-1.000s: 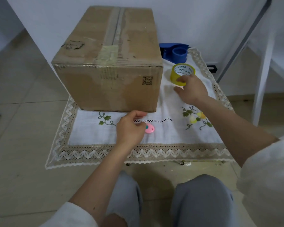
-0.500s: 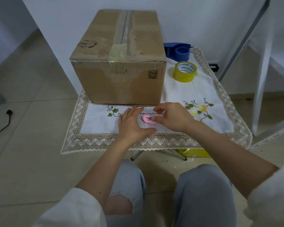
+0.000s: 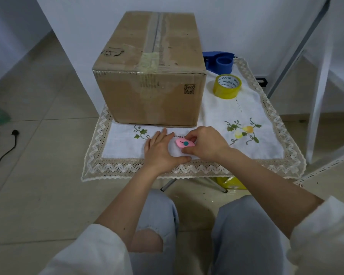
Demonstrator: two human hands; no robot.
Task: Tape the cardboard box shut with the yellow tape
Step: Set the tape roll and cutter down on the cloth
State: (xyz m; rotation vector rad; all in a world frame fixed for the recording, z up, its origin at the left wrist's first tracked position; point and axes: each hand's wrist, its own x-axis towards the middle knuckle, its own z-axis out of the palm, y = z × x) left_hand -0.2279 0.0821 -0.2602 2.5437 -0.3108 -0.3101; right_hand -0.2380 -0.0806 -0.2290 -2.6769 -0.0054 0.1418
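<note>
A closed cardboard box (image 3: 151,76) with old tape along its top seam stands at the back left of a small table. The yellow tape roll (image 3: 227,86) lies flat on the cloth to the box's right, with no hand on it. In front of the box, my right hand (image 3: 206,143) pinches a small pink cutter (image 3: 184,144) with a teal button. My left hand (image 3: 161,150) lies flat on the cloth just left of the cutter, fingers spread, thumb under it.
A white embroidered cloth with a lace border (image 3: 187,167) covers the table. A blue tape dispenser (image 3: 220,62) sits behind the yellow roll by the wall. A white metal frame (image 3: 320,96) stands at the right. A black cable (image 3: 6,149) lies on the floor at the left.
My right hand let go of the yellow roll and came down to the pink cutter, now pinching it. My left hand flattened beside the cutter. The view shifted left.
</note>
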